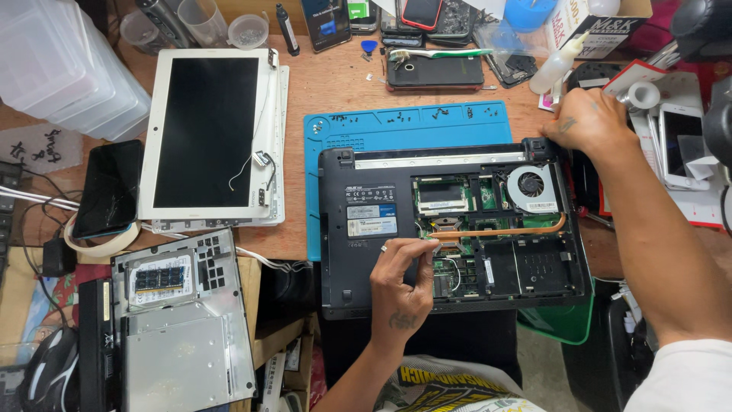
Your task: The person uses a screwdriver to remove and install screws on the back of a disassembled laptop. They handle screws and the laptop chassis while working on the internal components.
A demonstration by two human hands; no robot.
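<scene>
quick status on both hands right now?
Left hand: fingers pinched at the copper pipe inside the open laptop; what it grips cannot be told.
Right hand: rests curled on the laptop's far right corner; holding nothing visible.

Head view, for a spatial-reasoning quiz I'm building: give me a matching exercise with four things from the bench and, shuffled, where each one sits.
Things:
1. left hand
2. right hand
3. blue mat
4. white screen panel

Places:
A. under the opened laptop's far and left edges
B. at the laptop's far right corner
C. left of the mat, on the wooden bench
D. fingertips at the copper heat pipe inside the laptop

Pairs: 1-D, 2-B, 3-A, 4-C
</scene>
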